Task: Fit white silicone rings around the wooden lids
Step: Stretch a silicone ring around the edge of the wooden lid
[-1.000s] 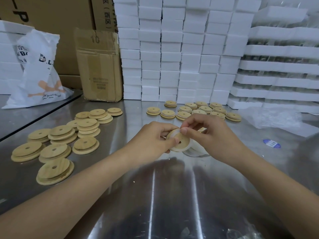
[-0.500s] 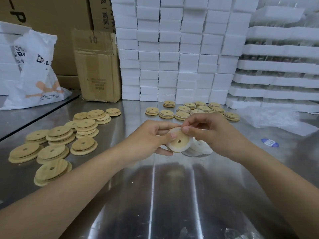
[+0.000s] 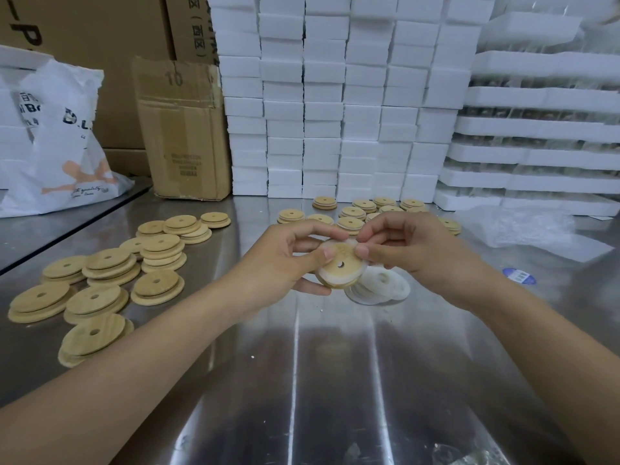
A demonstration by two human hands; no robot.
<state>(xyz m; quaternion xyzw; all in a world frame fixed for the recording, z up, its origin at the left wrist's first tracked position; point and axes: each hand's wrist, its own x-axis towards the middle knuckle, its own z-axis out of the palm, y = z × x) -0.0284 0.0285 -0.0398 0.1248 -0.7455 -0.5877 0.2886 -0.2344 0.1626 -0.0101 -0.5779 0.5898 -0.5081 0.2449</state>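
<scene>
The wooden lid (image 3: pixel 341 263) is held above the surface (image 3: pixel 302 380), centre view. Its silicone ring (image 3: pixel 335 282) is seated at six o'clock and seemingly unseated at twelve. The left hand (image 3: pixel 281 263) has its grip pinching the lid at nine, and the right hand (image 3: pixel 412 250) has its grip pinching the ring at one. Uneven stretch could pop the seated arc off.

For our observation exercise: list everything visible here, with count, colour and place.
held lid: one, light wood, between both hands
silicone ring: one, white, on the held lid's rim
spare rings: small pile, white, on table beside held lid
bare lids: many, light wood, low stacks left
far lids: several, wood, behind the hands
table: one, steel, under everything
cardboard box: one, brown, back left
bag: one, white, far left
foam boxes: many, white, stacked behind
left hand: grips held lid
right hand: pinches silicone ring
</scene>
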